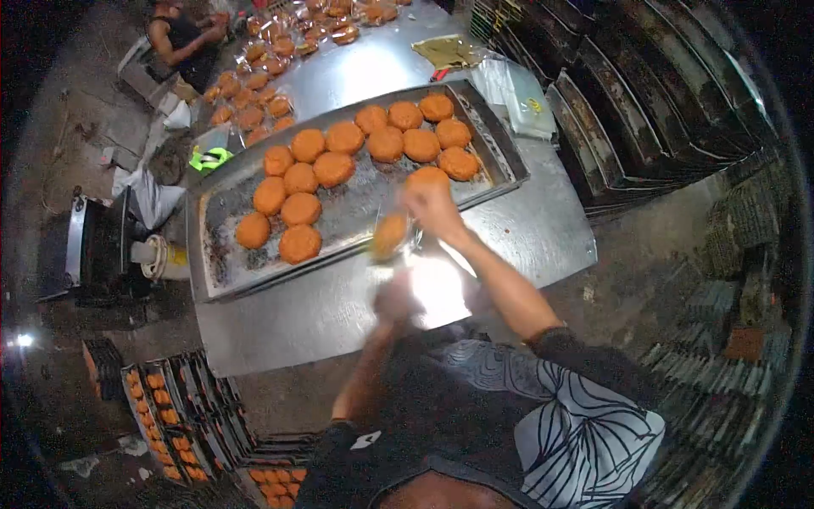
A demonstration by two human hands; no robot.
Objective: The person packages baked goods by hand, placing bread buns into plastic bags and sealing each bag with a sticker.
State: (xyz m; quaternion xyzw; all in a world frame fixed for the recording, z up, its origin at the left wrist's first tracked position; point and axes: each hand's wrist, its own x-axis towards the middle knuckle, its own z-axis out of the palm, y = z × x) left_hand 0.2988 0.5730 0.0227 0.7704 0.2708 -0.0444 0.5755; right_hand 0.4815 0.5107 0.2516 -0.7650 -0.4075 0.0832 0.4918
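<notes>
My right hand [434,209] is over the near edge of a metal baking tray [246,284]. Its fingers look curled, just in front of a round orange-brown bun [427,180]; blur hides what they hold. Below those fingers, another bun [390,235] with a yellow-green lower edge appears smeared by motion, perhaps in clear plastic. My left hand [397,299] is just beneath that bun, above the table's near side, its fingers too blurred to read. More buns [334,169] lie in loose groups across the tray.
Bagged buns [254,93] cover the far left of the metal table [551,212]. Clear plastic bags [526,106] lie right of the tray. Stacked trays [627,110] stand at right; a rack of buns [161,407] is lower left. Another person [182,38] sits at far left.
</notes>
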